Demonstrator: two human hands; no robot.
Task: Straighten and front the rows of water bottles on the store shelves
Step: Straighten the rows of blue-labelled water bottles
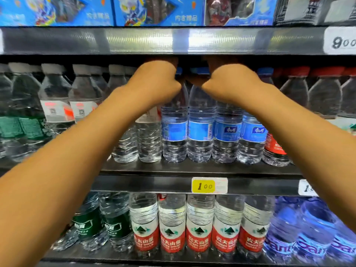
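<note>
both hands reach over the blue-label bottles (200, 130) at the middle shelf (192, 169) front edge. left hand (156, 81) and right hand (229, 81) have hidden fingers; grip cannot be told.

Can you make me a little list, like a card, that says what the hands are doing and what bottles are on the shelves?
left hand: left hand reaches over the blue-label bottles, fingers hidden behind them
right hand: right hand reaches in beside it, fingers hidden too
middle shelf: white-cap bottles left, blue-label ones centre, red-cap bottles right
lower shelf: red-label bottles in a front row, green-label bottles left, blue bottles right
price tag: yellow tag reads 1.00
top shelf: blue boxes
</note>
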